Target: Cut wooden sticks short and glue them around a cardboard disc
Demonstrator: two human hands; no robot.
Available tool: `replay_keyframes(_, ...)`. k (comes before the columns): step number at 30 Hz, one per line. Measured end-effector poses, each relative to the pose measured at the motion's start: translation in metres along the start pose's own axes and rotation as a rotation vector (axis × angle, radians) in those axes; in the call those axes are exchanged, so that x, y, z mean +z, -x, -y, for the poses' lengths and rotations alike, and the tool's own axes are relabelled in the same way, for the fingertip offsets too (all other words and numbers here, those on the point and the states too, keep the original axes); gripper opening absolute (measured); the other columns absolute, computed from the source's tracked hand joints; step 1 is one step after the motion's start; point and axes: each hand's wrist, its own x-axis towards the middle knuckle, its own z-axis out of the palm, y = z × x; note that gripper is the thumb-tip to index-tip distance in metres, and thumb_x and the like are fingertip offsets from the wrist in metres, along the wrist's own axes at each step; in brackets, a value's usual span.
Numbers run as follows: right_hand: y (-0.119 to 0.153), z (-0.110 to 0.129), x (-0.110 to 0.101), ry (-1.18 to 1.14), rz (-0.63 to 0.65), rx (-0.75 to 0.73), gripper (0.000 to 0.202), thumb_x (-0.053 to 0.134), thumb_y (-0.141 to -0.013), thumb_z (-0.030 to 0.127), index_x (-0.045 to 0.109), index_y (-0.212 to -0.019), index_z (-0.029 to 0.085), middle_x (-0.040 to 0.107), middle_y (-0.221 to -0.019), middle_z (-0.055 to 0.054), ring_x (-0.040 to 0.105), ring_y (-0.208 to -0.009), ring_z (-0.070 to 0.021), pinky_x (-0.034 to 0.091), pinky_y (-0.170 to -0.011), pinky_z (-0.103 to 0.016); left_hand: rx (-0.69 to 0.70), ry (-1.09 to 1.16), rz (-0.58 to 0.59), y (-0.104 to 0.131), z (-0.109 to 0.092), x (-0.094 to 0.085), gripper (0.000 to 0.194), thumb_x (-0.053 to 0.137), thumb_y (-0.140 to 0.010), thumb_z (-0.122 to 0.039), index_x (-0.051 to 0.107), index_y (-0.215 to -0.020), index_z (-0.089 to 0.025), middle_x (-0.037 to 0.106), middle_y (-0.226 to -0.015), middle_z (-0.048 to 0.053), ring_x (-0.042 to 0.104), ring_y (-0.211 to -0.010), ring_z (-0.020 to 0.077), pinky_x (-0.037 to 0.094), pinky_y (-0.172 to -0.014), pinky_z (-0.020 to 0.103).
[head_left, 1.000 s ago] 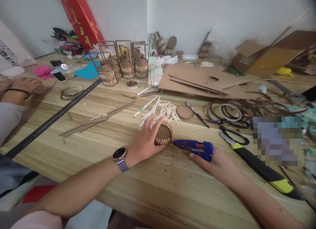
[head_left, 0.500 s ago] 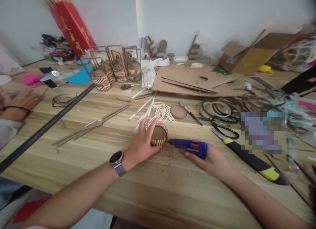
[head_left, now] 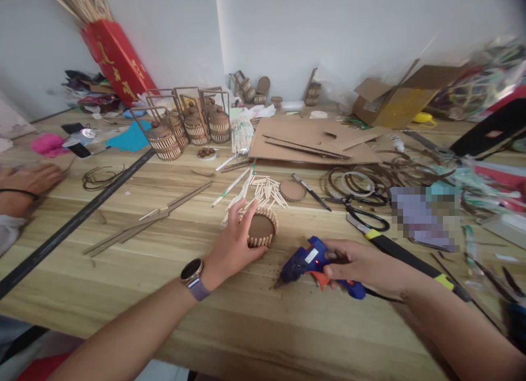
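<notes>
My left hand (head_left: 234, 246) curves around the near-left side of a small round brown base (head_left: 263, 227), thumb at its front edge and fingers over its far edge. Short pale sticks stand around the rim of this base, which rests on the table. A blue hot glue gun (head_left: 302, 260) with an orange trigger is in my right hand (head_left: 357, 263). Its nozzle points down and left, just right of the base and apart from it. Cut pale sticks (head_left: 267, 192) lie heaped behind the base, beside a second round base (head_left: 292, 191) with a low rim.
Several finished little baskets with handles (head_left: 164, 140) stand at the back left. Flat cardboard (head_left: 304, 140) lies behind the sticks. To the right are scissors (head_left: 370, 214), a yellow-and-black cutter (head_left: 402, 257) and coiled strips (head_left: 335, 183). Another person's hand (head_left: 30, 181) rests at the left edge.
The glue gun has come away from the base's rim, and my right hand has turned it so its nozzle tips downward. My left hand stays on the base.
</notes>
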Motion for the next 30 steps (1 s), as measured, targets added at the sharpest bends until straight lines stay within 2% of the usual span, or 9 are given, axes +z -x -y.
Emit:
replay_keyframes(3,0.001,0.008,0.003,0.279,-0.101,-0.02,0.046,0.053,-0.086,0.062,0.068,-0.096,0.02,0.067,-0.075,-0.002,0.058,-0.063,-0.0155,0.044,-0.054,-0.025,0.0,0.009,-0.003,0.0,0.001,0.001,0.108,0.08,-0.069,-0.017,0.012,-0.151,-0.034,0.023,-0.148,0.015,0.026,-0.143,0.0374,0.036,-0.111,0.06)
replay_keyframes(7,-0.002,0.018,-0.006,0.725,-0.314,0.034,0.038,0.047,-0.091,0.052,0.067,-0.077,0.023,0.069,-0.072,-0.003,0.06,-0.064,-0.0185,0.041,-0.055,-0.026,-0.019,0.026,0.004,0.0,0.0,0.001,0.104,0.079,-0.07,-0.017,0.016,-0.151,-0.031,0.022,-0.148,0.016,0.028,-0.143,0.036,0.036,-0.112,0.057)
replay_keyframes(10,-0.019,0.029,-0.017,0.917,-0.4,0.069,0.033,0.051,-0.09,0.046,0.068,-0.075,0.022,0.071,-0.073,-0.004,0.063,-0.066,-0.0203,0.041,-0.056,-0.028,-0.018,0.032,0.009,-0.001,0.0,0.0,0.101,0.077,-0.071,-0.017,0.017,-0.15,-0.031,0.023,-0.148,0.015,0.028,-0.143,0.0353,0.036,-0.113,0.055)
replay_keyframes(11,-0.027,0.033,-0.02,0.955,-0.428,0.063,0.03,0.052,-0.091,0.043,0.07,-0.08,0.022,0.073,-0.077,-0.005,0.065,-0.069,-0.0206,0.043,-0.058,-0.027,-0.017,0.034,0.009,-0.001,-0.001,0.0,0.101,0.077,-0.071,-0.017,0.016,-0.15,-0.032,0.022,-0.148,0.014,0.028,-0.143,0.0353,0.036,-0.113,0.055)
replay_keyframes(14,-0.057,0.049,-0.025,1.021,-0.504,0.035,0.024,0.053,-0.093,0.036,0.072,-0.094,0.02,0.075,-0.092,-0.007,0.068,-0.083,-0.022,0.046,-0.068,-0.028,-0.021,0.042,0.003,0.0,-0.001,0.0,0.104,0.078,-0.07,-0.017,0.015,-0.15,-0.035,0.022,-0.148,0.013,0.028,-0.143,0.0356,0.036,-0.113,0.056)
replay_keyframes(18,-0.1,0.067,-0.022,1.081,-0.537,0.011,0.02,0.054,-0.094,0.03,0.07,-0.098,0.018,0.073,-0.104,-0.01,0.066,-0.097,-0.0223,0.048,-0.08,-0.029,-0.036,0.055,0.016,0.001,-0.001,0.002,0.103,0.078,-0.069,-0.016,0.016,-0.15,-0.032,0.019,-0.15,0.015,0.027,-0.143,0.0363,0.035,-0.113,0.057)
replay_keyframes(23,-0.142,0.076,-0.016,1.101,-0.555,0.104,0.03,0.058,-0.094,0.036,0.062,-0.117,0.016,0.064,-0.118,-0.009,0.064,-0.101,-0.0209,0.054,-0.087,-0.042,-0.055,0.059,0.043,0.001,0.0,0.002,0.099,0.077,-0.07,-0.017,0.019,-0.15,-0.027,0.018,-0.15,0.017,0.027,-0.143,0.0364,0.034,-0.114,0.054)
replay_keyframes(27,-0.154,0.076,-0.017,1.057,-0.559,0.112,0.035,0.061,-0.093,0.035,0.059,-0.122,0.015,0.061,-0.123,-0.011,0.064,-0.102,-0.0217,0.055,-0.086,-0.042,-0.062,0.058,0.049,0.0,0.0,0.001,0.099,0.076,-0.07,-0.018,0.019,-0.15,-0.028,0.019,-0.151,0.016,0.027,-0.143,0.0362,0.035,-0.114,0.054)
replay_keyframes(30,-0.143,0.076,-0.023,1.005,-0.573,0.072,0.025,0.06,-0.093,0.034,0.064,-0.109,0.014,0.067,-0.111,-0.009,0.065,-0.095,-0.0195,0.054,-0.083,-0.039,-0.066,0.055,0.053,0.0,0.0,0.001,0.099,0.078,-0.07,-0.019,0.019,-0.15,-0.028,0.019,-0.151,0.016,0.028,-0.143,0.0361,0.036,-0.113,0.054)
